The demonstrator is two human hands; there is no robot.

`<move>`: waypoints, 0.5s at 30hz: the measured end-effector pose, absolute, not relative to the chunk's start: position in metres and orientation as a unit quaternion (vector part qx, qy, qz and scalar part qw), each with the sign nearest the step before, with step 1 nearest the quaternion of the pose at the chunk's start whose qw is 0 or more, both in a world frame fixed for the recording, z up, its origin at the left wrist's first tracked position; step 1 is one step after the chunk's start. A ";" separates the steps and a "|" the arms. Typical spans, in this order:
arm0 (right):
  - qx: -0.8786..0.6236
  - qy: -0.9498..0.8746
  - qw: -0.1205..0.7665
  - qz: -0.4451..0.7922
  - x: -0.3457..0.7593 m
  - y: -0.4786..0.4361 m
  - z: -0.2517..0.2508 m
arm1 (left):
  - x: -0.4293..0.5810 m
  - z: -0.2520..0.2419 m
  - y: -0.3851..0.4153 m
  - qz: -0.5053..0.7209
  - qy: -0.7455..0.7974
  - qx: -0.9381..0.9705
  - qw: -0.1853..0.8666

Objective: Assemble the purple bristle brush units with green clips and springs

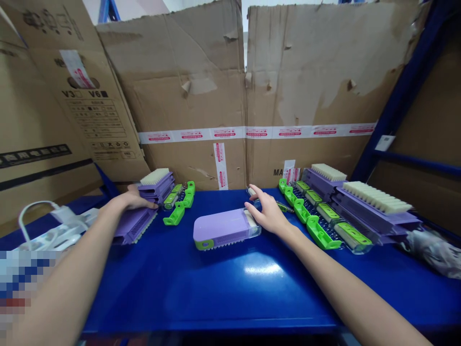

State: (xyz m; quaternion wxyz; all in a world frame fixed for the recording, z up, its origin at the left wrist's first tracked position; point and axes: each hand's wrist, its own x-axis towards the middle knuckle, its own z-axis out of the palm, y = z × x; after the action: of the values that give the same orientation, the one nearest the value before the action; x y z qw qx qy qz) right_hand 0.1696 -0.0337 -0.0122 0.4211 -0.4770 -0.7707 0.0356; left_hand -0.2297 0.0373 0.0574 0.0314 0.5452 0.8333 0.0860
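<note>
My left hand (134, 199) is at the left-hand stack of purple brush bodies (157, 186), touching it. Its fingers are partly hidden and blurred, so its grip is unclear. A loose purple body (135, 226) lies bristles down just below that hand. In the middle of the table a purple brush (221, 226) rests bristles down, with a green button and a clear end piece (255, 230). My right hand (268, 211) hovers over that clear end with fingers spread, and I cannot tell whether it touches. A small clear part (252, 193) lies by its fingertips, partly covered.
Green caps (302, 211), springs and clear-and-green cartridges (326, 211) line up on the right beside stacked purple bodies (376, 197). More green caps (175, 214) sit at left. A power strip (54, 235), cardboard walls (194, 105) and a plastic bag (435, 250) border the blue table (216, 293).
</note>
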 end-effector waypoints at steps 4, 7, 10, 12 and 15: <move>-0.481 -0.770 0.417 0.037 0.170 -0.034 -0.012 | -0.223 0.060 0.034 0.094 0.832 0.546 0.037; -0.481 -0.771 0.415 0.037 0.170 -0.034 -0.012 | -0.221 0.060 0.034 0.089 0.832 0.546 0.047; -0.480 -0.772 0.416 0.036 0.170 -0.033 -0.012 | -0.222 0.060 0.035 0.097 0.830 0.547 0.049; -0.480 -0.772 0.416 0.034 0.170 -0.033 -0.013 | -0.225 0.059 0.035 0.109 0.825 0.551 0.056; -0.478 -0.772 0.416 0.029 0.170 -0.033 -0.013 | -0.232 0.055 0.036 0.125 0.815 0.561 0.067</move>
State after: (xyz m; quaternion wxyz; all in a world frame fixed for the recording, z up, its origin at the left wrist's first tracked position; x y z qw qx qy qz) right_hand 0.1704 -0.0329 -0.0129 0.4165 -0.4785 -0.7725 0.0293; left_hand -0.2317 0.0357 0.0548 0.0672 0.5612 0.8155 0.1245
